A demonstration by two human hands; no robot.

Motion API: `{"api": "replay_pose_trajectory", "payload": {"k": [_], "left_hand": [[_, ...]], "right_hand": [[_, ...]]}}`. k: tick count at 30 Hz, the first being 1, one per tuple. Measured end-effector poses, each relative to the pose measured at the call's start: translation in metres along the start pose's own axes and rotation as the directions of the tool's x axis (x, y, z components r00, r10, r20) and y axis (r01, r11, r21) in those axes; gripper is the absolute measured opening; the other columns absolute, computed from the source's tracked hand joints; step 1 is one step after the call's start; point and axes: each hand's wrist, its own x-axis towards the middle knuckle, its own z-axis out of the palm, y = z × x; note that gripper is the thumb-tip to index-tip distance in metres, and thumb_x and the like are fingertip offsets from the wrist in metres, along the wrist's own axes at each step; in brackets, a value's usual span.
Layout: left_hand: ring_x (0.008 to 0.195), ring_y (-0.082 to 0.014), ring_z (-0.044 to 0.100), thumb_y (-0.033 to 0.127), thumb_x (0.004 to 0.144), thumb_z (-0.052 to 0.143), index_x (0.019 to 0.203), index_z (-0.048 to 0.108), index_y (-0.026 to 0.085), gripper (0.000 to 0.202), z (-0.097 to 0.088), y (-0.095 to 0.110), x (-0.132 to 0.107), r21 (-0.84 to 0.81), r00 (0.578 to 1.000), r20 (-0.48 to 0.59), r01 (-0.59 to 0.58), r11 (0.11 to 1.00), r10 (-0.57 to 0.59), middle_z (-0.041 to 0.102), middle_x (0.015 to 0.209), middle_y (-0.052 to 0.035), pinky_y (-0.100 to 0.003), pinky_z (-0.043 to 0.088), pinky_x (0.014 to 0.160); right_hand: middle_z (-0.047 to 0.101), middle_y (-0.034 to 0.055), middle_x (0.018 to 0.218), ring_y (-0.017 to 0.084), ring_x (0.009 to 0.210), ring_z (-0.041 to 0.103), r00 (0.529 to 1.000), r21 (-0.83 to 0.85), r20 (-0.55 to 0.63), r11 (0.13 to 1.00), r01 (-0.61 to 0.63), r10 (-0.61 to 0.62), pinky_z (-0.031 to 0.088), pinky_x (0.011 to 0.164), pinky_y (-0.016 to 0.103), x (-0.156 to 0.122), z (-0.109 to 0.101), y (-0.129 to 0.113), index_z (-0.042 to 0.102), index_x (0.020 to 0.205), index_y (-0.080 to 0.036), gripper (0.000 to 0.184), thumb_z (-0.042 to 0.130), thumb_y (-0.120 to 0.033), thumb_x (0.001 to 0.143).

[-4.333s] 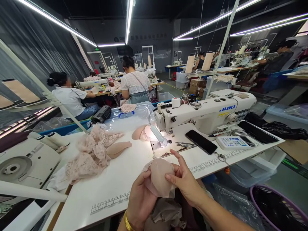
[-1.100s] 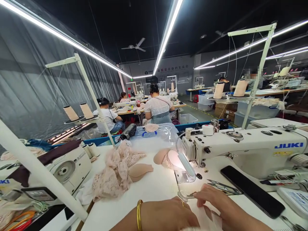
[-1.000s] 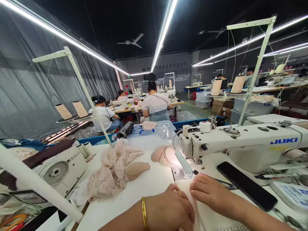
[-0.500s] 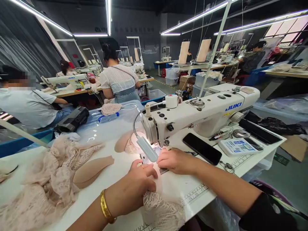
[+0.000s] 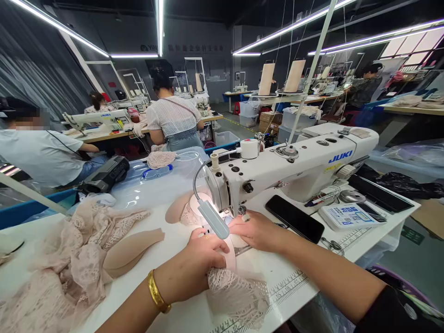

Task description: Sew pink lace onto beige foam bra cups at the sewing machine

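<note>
Left hand [image 5: 199, 262] and right hand [image 5: 262, 230] now sit farther in from the tabletop's [image 5: 175, 239] front edge, half-curled, holding lace fabric [image 5: 239, 292] seemingly steady.

Pale pink lace piece [image 5: 239, 296], loosely bunched

On my left hand [image 5: 204, 261] I wear a thin gold ring [image 5: 206, 237] and, at the wrist, a broad, shiny gold bangle [image 5: 158, 292]; my right sleeve [image 5: 388, 307] is black, with a small pale mark [image 5: 410, 311]

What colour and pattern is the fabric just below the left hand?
The fabric is pale pink, openwork lace, best seen in the head view.
</note>
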Motion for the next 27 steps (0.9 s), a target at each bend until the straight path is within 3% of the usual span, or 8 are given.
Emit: {"api": "replay_pose_trajectory", "payload": {"k": [22,27], "left_hand": [[0.1,-0.0201,0.065,0.01,0.079,0.069,0.066,0.066,0.022,0.018,-0.003,-0.006,0.0,0.105,0.999,-0.015,-0.051,0.993,0.052,0.07,0.116,0.0023,-0.038,0.033,0.098],[0.105,-0.0217,0.063,0.007,0.078,0.066,0.063,0.063,0.021,0.021,-0.004,-0.012,0.003,0.222,0.993,-0.058,-0.087,0.971,0.102,0.071,0.113,0.0008,-0.036,0.034,0.098]], "right_hand": [[0.068,0.0052,0.088,0.021,0.087,0.054,0.999,0.023,0.023,0.999,-0.025,0.024,0.041,0.082,0.031,-0.004,0.0,-0.001,0.068,0.097,-0.02,0.028,0.05,-0.001,0.09],[0.068,0.0052,0.087,0.021,0.087,0.053,0.999,0.039,0.028,0.998,-0.04,0.039,0.04,0.081,0.031,-0.004,-0.003,-0.003,0.069,0.094,-0.02,0.029,0.046,-0.001,0.089]]}}
